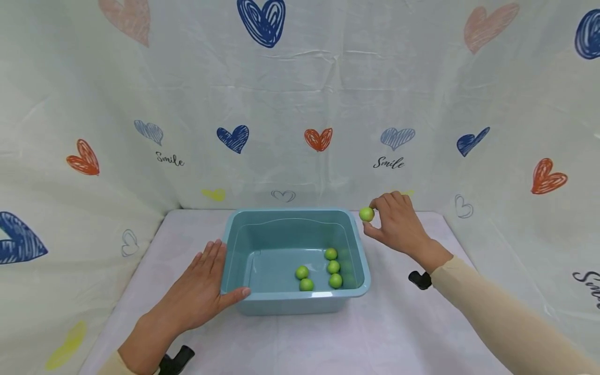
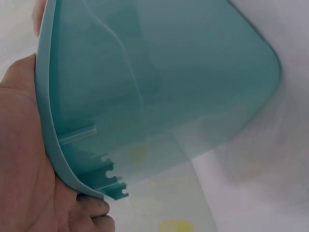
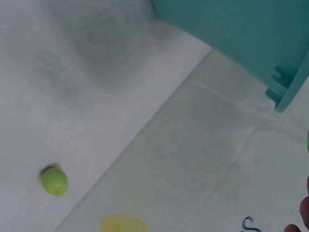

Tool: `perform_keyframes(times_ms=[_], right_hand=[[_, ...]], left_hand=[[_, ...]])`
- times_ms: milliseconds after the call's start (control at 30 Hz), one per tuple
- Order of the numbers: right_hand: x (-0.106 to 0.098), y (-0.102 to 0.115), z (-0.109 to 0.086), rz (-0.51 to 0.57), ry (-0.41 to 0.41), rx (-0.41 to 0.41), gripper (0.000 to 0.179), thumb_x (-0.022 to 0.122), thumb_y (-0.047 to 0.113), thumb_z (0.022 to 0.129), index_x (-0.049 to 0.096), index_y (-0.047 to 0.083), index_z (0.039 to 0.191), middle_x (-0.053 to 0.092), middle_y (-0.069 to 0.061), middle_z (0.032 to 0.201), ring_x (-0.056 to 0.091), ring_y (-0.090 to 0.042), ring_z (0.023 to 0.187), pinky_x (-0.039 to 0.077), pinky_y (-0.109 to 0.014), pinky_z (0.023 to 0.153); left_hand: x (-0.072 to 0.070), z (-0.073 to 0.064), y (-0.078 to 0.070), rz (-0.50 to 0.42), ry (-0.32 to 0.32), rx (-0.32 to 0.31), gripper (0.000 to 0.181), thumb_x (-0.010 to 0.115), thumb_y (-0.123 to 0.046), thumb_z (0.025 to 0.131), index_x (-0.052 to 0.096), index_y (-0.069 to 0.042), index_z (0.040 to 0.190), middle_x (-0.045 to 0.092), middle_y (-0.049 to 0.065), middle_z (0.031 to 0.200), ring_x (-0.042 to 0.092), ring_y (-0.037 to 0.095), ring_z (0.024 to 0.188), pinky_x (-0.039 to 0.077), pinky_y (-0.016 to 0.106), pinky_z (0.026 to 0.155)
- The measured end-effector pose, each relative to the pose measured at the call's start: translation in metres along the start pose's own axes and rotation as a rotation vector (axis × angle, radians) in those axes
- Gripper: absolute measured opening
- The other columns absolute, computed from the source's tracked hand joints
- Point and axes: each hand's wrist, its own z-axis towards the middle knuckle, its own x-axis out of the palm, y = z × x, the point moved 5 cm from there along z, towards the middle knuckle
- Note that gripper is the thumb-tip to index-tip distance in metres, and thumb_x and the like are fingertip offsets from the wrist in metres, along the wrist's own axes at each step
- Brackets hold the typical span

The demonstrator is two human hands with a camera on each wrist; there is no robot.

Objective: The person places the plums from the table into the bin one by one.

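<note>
A light blue plastic basin (image 1: 295,304) stands on the table, and several small round green fruits (image 1: 333,267) lie inside it, toward its right half. My left hand (image 1: 199,286) rests on the basin's left rim with straight fingers, its thumb on the front rim. The left wrist view shows the palm against the rim (image 2: 43,96). Beside the basin's back right corner, my right hand (image 1: 398,224) pinches one green fruit (image 1: 366,214) between thumb and fingers, raised at rim height. Only the edge of those fingers (image 3: 305,210) appears in the right wrist view.
Another green fruit (image 3: 54,181) lies on the table right of the basin, hidden behind the right hand in the head view. White cloth (image 1: 398,323) covers the table. A curtain with printed hearts (image 1: 319,177) hangs behind and along both sides.
</note>
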Motion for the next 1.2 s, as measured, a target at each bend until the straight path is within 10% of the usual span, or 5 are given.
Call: perform_keyframes(times_ms=[533, 1200], right_hand=[[0.010, 0.085, 0.035, 0.069, 0.119, -0.334, 0.036, 0.073, 0.037, 0.094, 0.065, 0.008, 0.115, 0.064, -0.005, 0.105, 0.055, -0.026, 0.101, 0.044, -0.044, 0.089], [0.052, 0.108, 0.037, 0.003, 0.199, -0.358, 0.031, 0.066, 0.039, 0.099, 0.067, 0.011, 0.112, 0.064, -0.002, 0.102, 0.056, -0.022, 0.095, 0.045, -0.039, 0.083]], left_hand=[[0.000, 0.001, 0.001, 0.000, -0.007, 0.020, 0.119, 0.052, -0.080, 0.095, 0.022, 0.014, 0.161, 0.021, 0.033, 0.170, 0.022, 0.051, 0.158, 0.026, 0.068, 0.124], [-0.002, 0.000, 0.000, 0.019, -0.001, 0.020, 0.118, 0.052, -0.080, 0.095, 0.023, 0.014, 0.161, 0.022, 0.033, 0.170, 0.022, 0.051, 0.158, 0.028, 0.066, 0.125]])
